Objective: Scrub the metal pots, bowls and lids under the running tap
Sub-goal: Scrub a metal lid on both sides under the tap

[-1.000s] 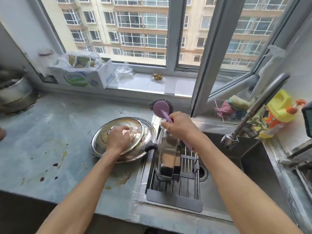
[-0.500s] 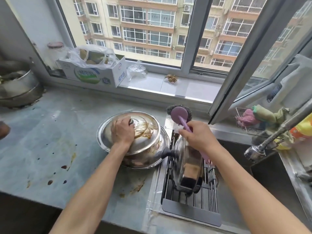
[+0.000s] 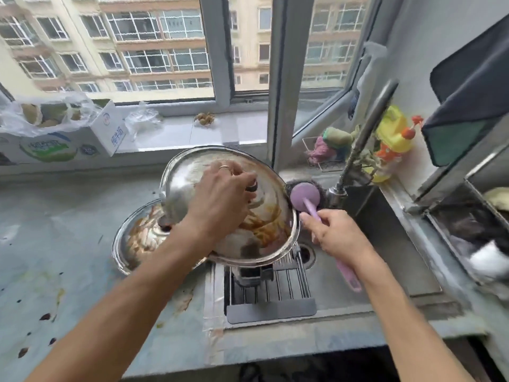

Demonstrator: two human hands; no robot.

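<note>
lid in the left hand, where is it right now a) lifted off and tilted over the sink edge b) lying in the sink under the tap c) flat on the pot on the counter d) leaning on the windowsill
a: the left hand grips the knob of the lid, which is raised and tilted above the sink rack, leaving the sauce-smeared pot uncovered on the counter.

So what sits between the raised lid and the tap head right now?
In the head view, the purple scrub brush head fills that gap, between the lid rim and the tap; the right hand grips its handle.
</note>
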